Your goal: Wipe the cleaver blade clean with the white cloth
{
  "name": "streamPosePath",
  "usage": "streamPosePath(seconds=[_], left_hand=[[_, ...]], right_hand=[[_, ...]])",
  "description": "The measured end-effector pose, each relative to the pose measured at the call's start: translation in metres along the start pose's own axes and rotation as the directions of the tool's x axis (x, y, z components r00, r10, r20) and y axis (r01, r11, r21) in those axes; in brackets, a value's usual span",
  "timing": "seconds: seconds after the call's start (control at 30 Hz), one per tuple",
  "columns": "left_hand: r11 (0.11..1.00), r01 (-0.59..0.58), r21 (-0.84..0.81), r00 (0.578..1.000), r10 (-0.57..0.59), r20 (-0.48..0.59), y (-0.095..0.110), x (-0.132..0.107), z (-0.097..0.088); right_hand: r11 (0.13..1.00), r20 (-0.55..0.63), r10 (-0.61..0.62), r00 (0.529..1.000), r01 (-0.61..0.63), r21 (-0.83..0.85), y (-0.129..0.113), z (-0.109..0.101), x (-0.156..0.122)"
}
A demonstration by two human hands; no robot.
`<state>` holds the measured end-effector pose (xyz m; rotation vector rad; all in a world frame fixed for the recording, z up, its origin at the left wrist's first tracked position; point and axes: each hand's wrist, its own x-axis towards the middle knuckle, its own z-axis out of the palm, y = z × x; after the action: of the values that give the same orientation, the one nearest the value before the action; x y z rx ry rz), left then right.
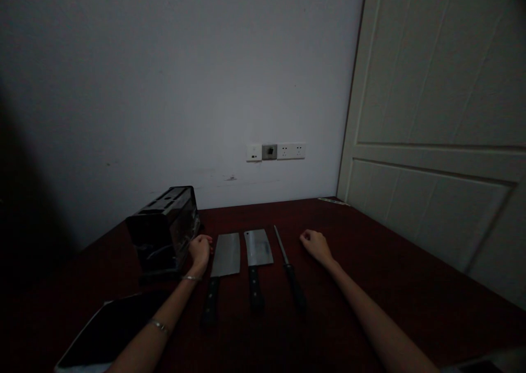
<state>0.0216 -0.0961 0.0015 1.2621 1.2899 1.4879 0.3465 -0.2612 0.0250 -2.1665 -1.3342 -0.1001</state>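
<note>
On the dark red table lie three tools side by side, handles toward me. Leftmost is a broad cleaver (pixel 227 254) with a black riveted handle. The middle cleaver (pixel 258 247) has a small hole in its blade's upper corner. To its right is a sharpening steel (pixel 281 246) with a black handle. My left hand (pixel 200 250) rests loosely curled between the black slotted knife block (pixel 154 241) and the left cleaver, holding nothing that I can see. My right hand (pixel 315 244) lies closed on the table, right of the sharpening steel and apart from it.
A dark flat item with a pale edge (pixel 109 329) lies at the front left, partly behind my left forearm. Wall sockets (pixel 291 151) are set in the pale wall behind the table (pixel 263 211). A panelled white door (pixel 431 115) stands along the right side.
</note>
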Motion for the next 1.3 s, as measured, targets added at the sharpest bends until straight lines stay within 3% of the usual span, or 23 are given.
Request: streamPosePath(seconds=[0.67, 1.3], left_hand=[[1.000, -0.010, 0.012, 1.000, 0.010, -0.009, 0.0036, -0.0032, -0.0015], [1.000, -0.008, -0.009, 1.000, 0.009, 0.018, 0.0025, -0.0030, -0.0014]], right_hand=[[0.968, 0.006, 0.039, 0.999, -0.040, 0.247, 0.0103, 0.0017, 0.0050], [0.975, 0.014, 0.037, 0.999, -0.039, 0.218, 0.0088, 0.0009, 0.0053]])
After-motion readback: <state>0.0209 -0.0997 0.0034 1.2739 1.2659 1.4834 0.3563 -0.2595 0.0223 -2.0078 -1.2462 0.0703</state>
